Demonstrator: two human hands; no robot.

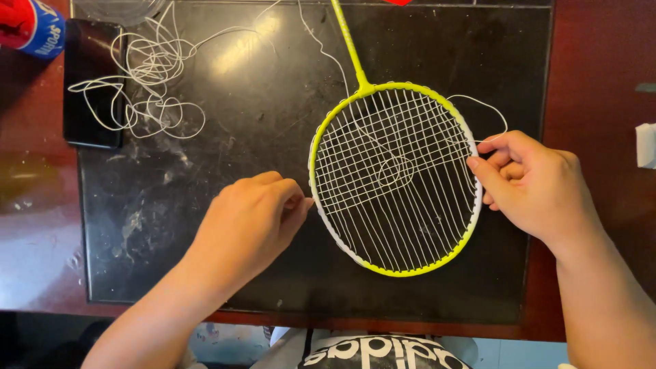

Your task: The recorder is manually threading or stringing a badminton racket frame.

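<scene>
Left hand [249, 219] pinching yellow racket [395, 179] rim, right hand [529, 184] pinching white string [478, 109], black mat [260, 137]

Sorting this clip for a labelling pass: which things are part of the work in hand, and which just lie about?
In the work:
yellow-framed badminton racket
thin white racket string
left hand
right hand

Lying about:
flat black phone
red and blue can
black table mat

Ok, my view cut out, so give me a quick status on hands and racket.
Left hand pinching at the racket frame's left edge. Right hand pinching white string at the right edge. Racket flat on black mat. Loose string tangle lies clear, upper left.
</scene>
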